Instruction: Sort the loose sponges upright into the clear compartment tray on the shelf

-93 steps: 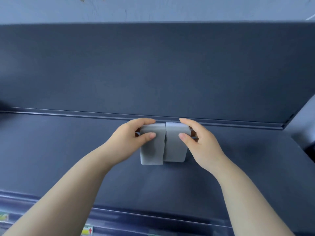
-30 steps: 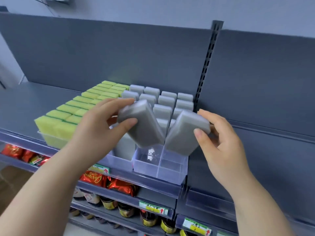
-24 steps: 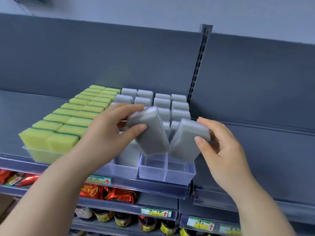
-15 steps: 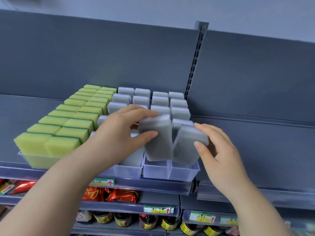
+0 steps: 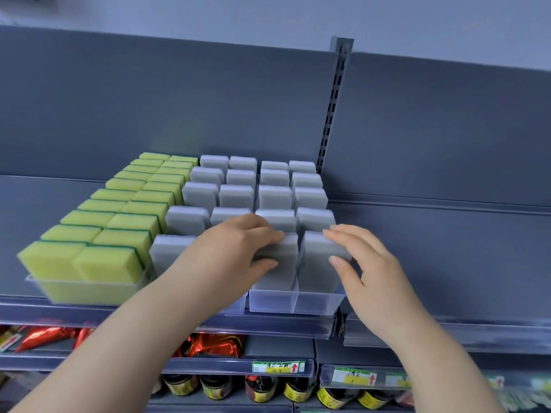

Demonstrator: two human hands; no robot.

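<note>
Left hand on sponge; labels unreadable

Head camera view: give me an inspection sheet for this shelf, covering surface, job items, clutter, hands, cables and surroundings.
Surface: dark grey metal shelf, carrying the trays.
Job's things: clear plastic compartment tray at the shelf's front edge; two grey rectangular foam sponges, left grey sponge and right grey sponge, stand in its two front compartments; rows of upright grey sponges behind them.
Clutter: nothing seen.
Grippers: left hand grips the left grey sponge's top; right hand pinches the right grey sponge's top.
Cables: nothing seen.
Surroundings: yellow-green sponges in the tray to the left; red packets and yellow-labelled jars on lower shelves.
</note>
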